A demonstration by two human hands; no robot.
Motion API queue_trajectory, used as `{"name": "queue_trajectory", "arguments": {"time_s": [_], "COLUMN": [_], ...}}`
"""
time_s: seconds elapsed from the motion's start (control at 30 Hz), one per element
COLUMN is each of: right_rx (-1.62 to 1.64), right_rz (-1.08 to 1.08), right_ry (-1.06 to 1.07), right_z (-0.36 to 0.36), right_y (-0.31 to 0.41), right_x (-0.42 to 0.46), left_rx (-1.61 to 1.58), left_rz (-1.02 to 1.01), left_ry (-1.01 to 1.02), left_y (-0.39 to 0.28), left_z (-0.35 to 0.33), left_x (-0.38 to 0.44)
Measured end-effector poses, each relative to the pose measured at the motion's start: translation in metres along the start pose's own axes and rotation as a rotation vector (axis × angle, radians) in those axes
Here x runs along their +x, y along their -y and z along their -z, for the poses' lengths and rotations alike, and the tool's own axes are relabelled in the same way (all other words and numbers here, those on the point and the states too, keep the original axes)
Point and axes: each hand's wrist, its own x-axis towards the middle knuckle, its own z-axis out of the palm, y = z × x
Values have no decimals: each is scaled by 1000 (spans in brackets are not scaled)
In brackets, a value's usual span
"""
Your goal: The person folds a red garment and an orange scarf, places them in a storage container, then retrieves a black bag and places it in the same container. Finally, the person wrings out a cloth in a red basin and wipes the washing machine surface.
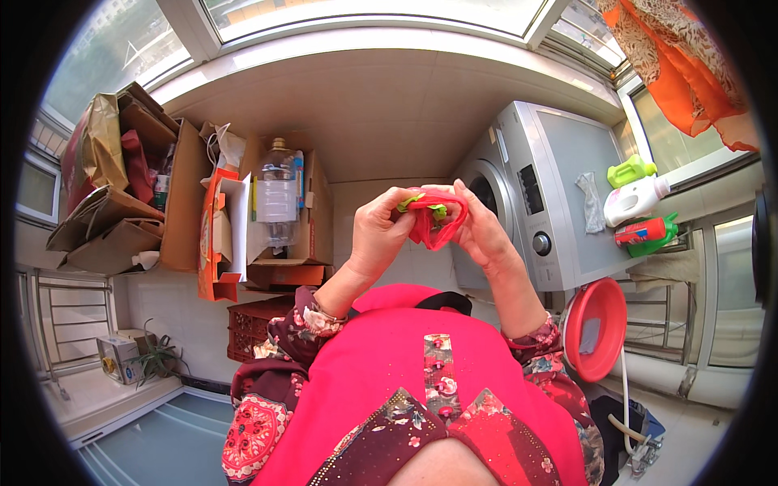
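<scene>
A thin red plastic bag (433,238) is held up in front of my chest, its mouth spread in a ring. My left hand (380,231) pinches the bag's left edge between thumb and fingers. On the other side, my right hand (486,234) supports the right edge, its thumb pointing upward and the other fingers partly hidden by the bag. Bright green leafy bits (438,211) show inside the mouth, and another green piece (411,201) lies by my left fingertips. How much the bag contains is hidden.
At right stands a washing machine (571,182) with a white detergent bottle (635,200) on top. A red basin (598,331) is below it. Left are cardboard boxes (185,200), one holding a large clear plastic bottle (278,200). A red crate (255,328) sits lower; windows (377,18) line the far side.
</scene>
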Motion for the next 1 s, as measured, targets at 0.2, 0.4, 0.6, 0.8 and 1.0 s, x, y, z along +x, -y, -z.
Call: {"name": "queue_trajectory", "arguments": {"time_s": [0.2,0.4,0.6,0.8,1.0], "right_rx": [-239,-174,-284,-392,-264], "right_rz": [134,171,278,396,261], "right_ry": [-18,-22,-59,-176,-96], "right_z": [-7,2,10,16,11], "right_y": [-8,-17,-26,-39,-28], "right_x": [4,11,21,37,37], "left_rx": [200,14,76,156,68], "left_rz": [-160,9,-43,-89,25], "left_ry": [-49,54,83,79,-30], "left_y": [4,-3,-14,-13,6], "left_z": [-3,0,-3,-10,-7], "left_x": [0,2,-2,-1,7]}}
